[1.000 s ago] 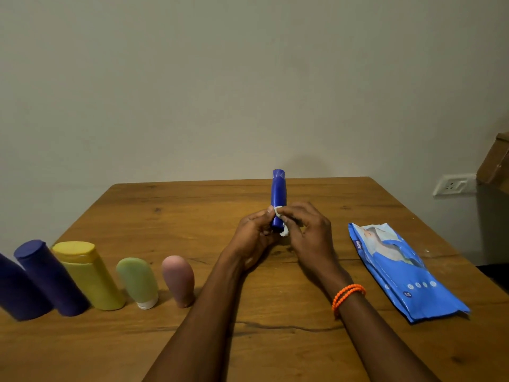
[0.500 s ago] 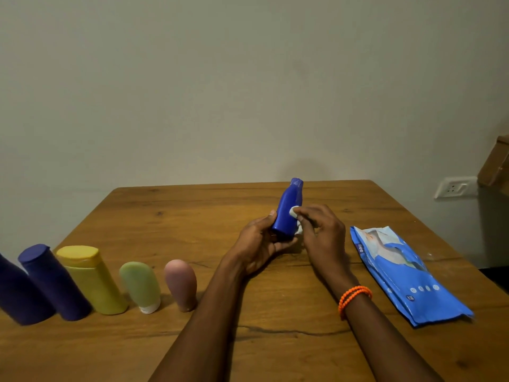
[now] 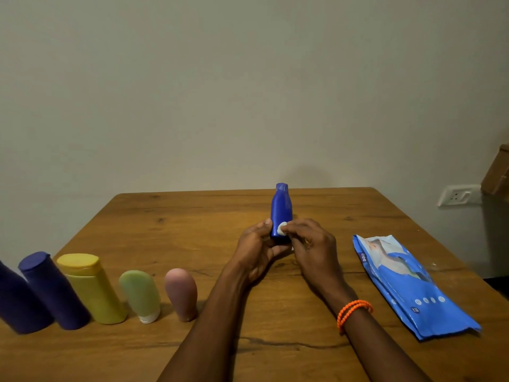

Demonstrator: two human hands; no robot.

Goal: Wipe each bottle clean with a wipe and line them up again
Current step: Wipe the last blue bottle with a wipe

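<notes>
My left hand (image 3: pixel 257 249) grips the lower end of a bright blue bottle (image 3: pixel 281 209), which stands upright above the middle of the wooden table (image 3: pixel 209 216). My right hand (image 3: pixel 311 246) pinches a small white wipe (image 3: pixel 281 229) and presses it against the bottle's lower front. A row of bottles stands along the left front of the table: two dark purple ones (image 3: pixel 52 290), a yellow one (image 3: pixel 92 288), a pale green tube (image 3: pixel 140 295) and a pink one (image 3: pixel 181 292).
A blue pack of wipes (image 3: pixel 407 285) lies flat on the table to the right of my hands. A wall socket (image 3: pixel 455 195) and a cardboard box (image 3: pixel 498 175) sit beyond the table's right edge.
The blue bottle has turned in my left hand from tilted right back to upright. The wipe in my right hand has slid down to the bottle's lower part.
</notes>
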